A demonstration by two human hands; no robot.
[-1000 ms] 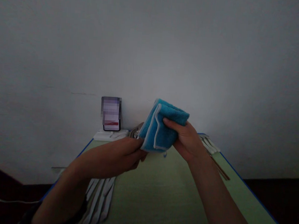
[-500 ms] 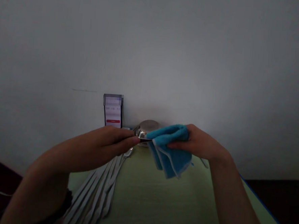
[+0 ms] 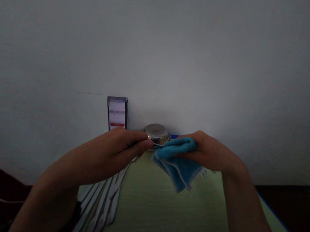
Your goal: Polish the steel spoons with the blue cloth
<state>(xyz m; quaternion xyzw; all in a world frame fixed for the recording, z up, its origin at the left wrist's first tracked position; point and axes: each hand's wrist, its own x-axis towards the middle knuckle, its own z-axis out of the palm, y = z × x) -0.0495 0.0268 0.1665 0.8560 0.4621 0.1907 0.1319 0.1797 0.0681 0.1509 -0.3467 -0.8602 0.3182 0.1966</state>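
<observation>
My left hand point(image 3: 127, 145) pinches one end of a thin metal piece of cutlery point(image 3: 158, 144) between thumb and fingers. The cutlery lies roughly level, and its other end disappears into a folded blue cloth point(image 3: 181, 145). Closed around that cloth is my right hand point(image 3: 208, 150), with the loose corners hanging below. Whether the piece is a spoon or a fork cannot be seen. Just behind the hands, a shiny metal bowl point(image 3: 157, 131) rests upside down. Several long metal cutlery pieces point(image 3: 104, 204) lie side by side under my left forearm.
A phone point(image 3: 117, 114) with a lit screen leans upright against the pale wall point(image 3: 159, 53). Beneath everything is a light green tabletop point(image 3: 152, 207), blue along its right edge. Small metal ends show on the table behind the cloth's right side.
Both hands have shifted slightly right with the cutlery and cloth. The cloth's hanging corners have swung lower and to the right, and more of the bowl shows.
</observation>
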